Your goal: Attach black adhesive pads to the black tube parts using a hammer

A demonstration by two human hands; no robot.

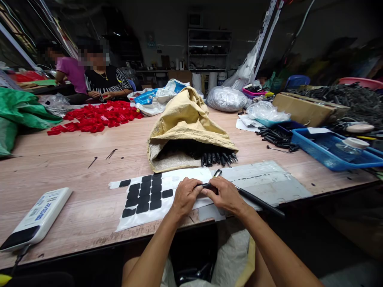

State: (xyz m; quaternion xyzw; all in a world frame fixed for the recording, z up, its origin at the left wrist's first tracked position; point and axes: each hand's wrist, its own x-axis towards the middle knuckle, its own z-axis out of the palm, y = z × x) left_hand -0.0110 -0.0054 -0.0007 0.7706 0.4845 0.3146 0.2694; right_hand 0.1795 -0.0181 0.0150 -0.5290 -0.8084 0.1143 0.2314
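Note:
My left hand (186, 194) and my right hand (226, 193) meet over the table's front edge, both closed on a black rod-like piece (206, 185) that shows between their fingers. A silver-ended part (218, 173) sticks up just behind my right hand, and a long black rod (260, 201) slants out to its right; I cannot tell whether these join the held piece. Left of my hands lies a white backing sheet (167, 211) bearing several black rounded-square stickers (145, 195). Beyond my hands, a yellow woven sack (188, 119) opens toward me, with several black pointed rods (220, 158) poking out.
At left are a white box-shaped device (38, 217) with a cable and a heap of red pieces (101, 115). A blue tray (335, 155) and cardboard box (308, 107) stand right. A co-worker (104, 81) sits across the table. Another open sack (230, 255) is below the edge.

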